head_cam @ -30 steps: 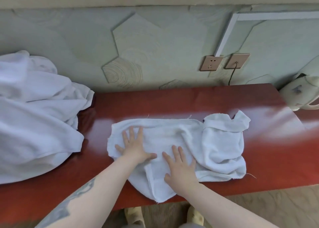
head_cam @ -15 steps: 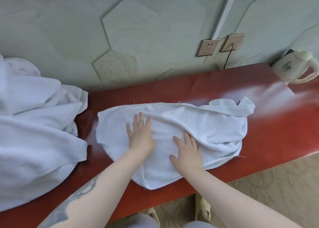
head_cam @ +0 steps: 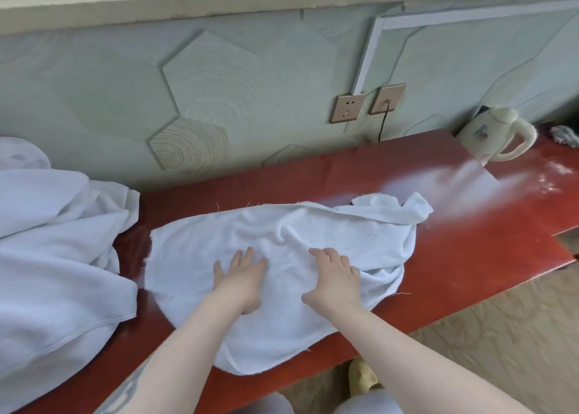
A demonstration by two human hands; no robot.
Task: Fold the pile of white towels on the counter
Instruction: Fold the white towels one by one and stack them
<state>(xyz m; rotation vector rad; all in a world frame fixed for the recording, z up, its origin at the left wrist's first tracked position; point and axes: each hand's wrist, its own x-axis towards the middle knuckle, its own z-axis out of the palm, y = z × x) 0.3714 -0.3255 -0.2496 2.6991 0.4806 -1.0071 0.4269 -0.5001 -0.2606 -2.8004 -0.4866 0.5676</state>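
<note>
Beyond the left hand [head_cam: 239, 277], the pile [head_cam: 56, 257] waits on the red worktop [head_cam: 470, 257]. The towel [head_cam: 282, 257] beneath both hands, bunched a second ago, lies wider; the right hand [head_cam: 335, 280] also presses flat, gripping nothing: smoothing precedes folding.

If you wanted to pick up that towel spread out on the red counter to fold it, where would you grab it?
Probably the crumpled far-right corner of the towel, pinched from the right by the right hand. That corner already stands up in folds off the counter, so fingers can get under it; the middle lies flat beneath both palms, the left hand included.
</note>
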